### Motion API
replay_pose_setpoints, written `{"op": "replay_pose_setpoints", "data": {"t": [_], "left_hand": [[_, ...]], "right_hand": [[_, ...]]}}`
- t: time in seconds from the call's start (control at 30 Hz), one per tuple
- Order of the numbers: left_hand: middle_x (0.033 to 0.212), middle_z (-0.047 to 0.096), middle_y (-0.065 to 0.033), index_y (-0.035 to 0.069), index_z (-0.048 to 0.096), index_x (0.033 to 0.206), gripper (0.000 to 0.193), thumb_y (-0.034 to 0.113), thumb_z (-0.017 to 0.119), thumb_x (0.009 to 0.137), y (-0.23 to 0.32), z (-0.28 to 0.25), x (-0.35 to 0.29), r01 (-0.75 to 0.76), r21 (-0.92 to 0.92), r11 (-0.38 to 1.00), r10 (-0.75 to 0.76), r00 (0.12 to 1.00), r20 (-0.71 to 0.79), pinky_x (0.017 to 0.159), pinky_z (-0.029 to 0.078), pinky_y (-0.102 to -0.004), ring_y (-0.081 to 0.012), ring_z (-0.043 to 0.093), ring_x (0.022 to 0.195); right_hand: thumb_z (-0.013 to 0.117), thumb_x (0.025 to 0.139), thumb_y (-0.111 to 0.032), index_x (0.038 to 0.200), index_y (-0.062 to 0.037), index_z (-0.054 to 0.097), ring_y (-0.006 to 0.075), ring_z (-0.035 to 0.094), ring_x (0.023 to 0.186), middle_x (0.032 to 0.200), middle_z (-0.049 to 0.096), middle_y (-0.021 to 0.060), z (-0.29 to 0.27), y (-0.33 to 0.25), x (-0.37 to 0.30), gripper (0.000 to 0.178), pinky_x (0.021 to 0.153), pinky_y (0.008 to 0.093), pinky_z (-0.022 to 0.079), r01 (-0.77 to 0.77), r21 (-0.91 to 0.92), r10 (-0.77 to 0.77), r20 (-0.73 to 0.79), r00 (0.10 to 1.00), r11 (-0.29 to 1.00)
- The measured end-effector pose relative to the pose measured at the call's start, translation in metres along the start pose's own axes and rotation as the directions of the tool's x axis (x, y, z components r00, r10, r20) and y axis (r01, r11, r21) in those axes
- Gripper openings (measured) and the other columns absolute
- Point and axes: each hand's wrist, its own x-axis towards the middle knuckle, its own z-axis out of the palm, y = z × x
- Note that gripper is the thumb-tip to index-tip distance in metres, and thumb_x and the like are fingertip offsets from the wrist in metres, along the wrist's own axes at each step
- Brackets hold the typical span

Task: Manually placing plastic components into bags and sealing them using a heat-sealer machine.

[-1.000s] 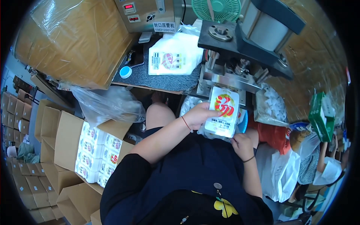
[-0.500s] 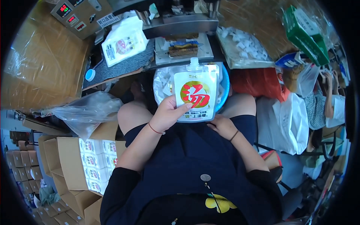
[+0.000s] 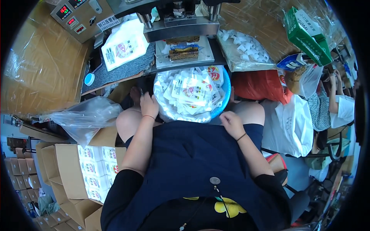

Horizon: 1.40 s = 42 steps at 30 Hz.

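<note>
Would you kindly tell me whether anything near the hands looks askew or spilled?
I see nothing spilled. The pouches in the blue basin, between the left hand and right hand, lie heaped at odd angles, untidy beside the neat rows in the cardboard carton.

White pouches (image 3: 192, 91), seemingly flat, heaped in blue basin (image 3: 227, 90).

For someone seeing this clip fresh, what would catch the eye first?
Most likely the round blue basin heaped with printed white pouches, near the picture's centre between the person's knees, with the left hand at its left side and the right hand near its lower right. Above it, a metal press stands at the top edge. At lower left, an open cardboard carton shows rows of similar packs.
</note>
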Motion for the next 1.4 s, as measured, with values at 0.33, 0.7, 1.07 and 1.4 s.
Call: {"op": "replay_pose_setpoints", "data": {"t": [0.33,0.7,1.07,1.4], "left_hand": [[0.087,0.062,-0.0208,-0.001,0.063,0.084,0.021,0.013,0.05,0.094,0.008,0.007,0.002,0.073,-0.348,0.935,-0.048,0.996,0.079,0.078,0.047,-0.044,-0.0374,0.06,0.086],[0.097,0.063,-0.0074,0.007,0.06,0.104,0.014,0.008,0.049,0.096,0.001,0.055,0.0,0.689,-0.665,-0.289,0.52,0.696,0.495,0.085,0.051,-0.0388,-0.024,0.061,0.091],[0.112,0.067,-0.0104,0.002,0.056,0.125,0.032,0.018,0.059,0.099,0.03,-0.024,-0.005,0.899,-0.377,0.223,0.263,0.317,0.911,0.082,0.055,-0.0378,-0.0241,0.067,0.095],[0.141,0.051,-0.0175,0.001,0.065,0.074,0.021,0.012,0.064,0.091,0.14,-0.125,-0.029,-0.03,-0.927,0.375,0.634,0.738,0.232,0.109,0.032,-0.0381,-0.0267,0.048,0.129]], "right_hand": [[0.054,0.1,-0.038,0.121,-0.0098,0.058,0.0148,0.058,0.074,0.092,0.063,0.0032,0.026,0.137,0.08,0.036,0.064,0.0281,0.048,-0.645,0.466,0.725,0.012,0.689,0.605],[0.056,0.097,-0.017,0.109,-0.0086,0.061,0.0301,0.061,0.105,0.108,0.065,0.012,0.024,0.168,0.103,0.015,0.093,0.0553,0.05,-0.443,0.896,0.427,0.409,0.807,-0.022],[0.064,0.097,-0.026,0.095,-0.0163,0.061,0.0055,0.033,0.048,0.063,0.039,-0.0074,-0.039,0.052,0.105,0.011,0.043,0.0238,0.023,-0.491,0.798,0.478,0.298,0.826,0.349],[0.052,0.1,-0.02,0.092,-0.0036,0.056,0.0321,0.061,0.079,0.083,0.061,0.0156,-0.006,-0.052,0.074,0.019,0.075,0.0396,0.048,0.189,0.415,-0.259,0.119,0.959,0.89]]}}
